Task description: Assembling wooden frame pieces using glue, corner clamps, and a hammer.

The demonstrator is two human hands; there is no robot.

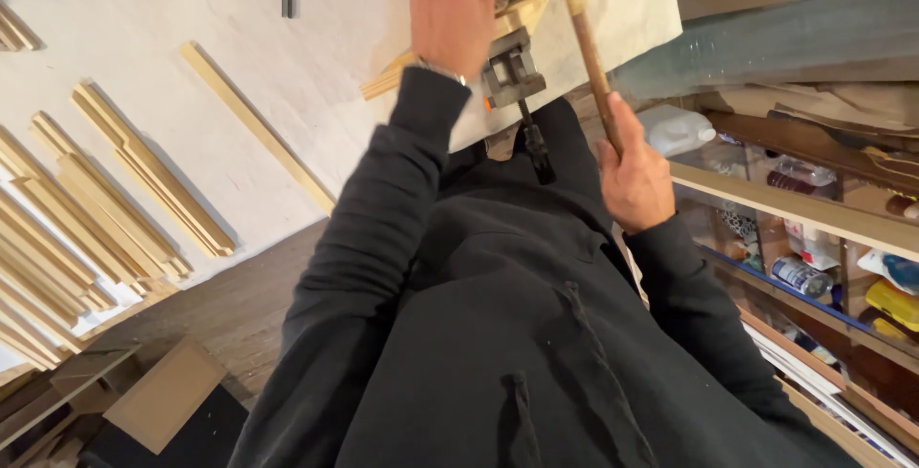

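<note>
My right hand [634,176] grips the wooden handle of a hammer [591,56], whose head reaches the top edge of the view above a metal corner clamp [512,71]. My left hand [450,9] presses down on light wooden moulding pieces [517,18] held in that clamp at the edge of the paper-covered bench [287,104]. A dark screw handle [536,147] hangs from the clamp in front of my black hooded top.
Several cut wooden moulding strips [115,190] lie in rows on the bench's left side, with one long strip [254,123] apart. Shelves [804,210] at right hold bottles, cans and a white jug [675,128]. Cardboard and wood offcuts [163,396] lie on the floor.
</note>
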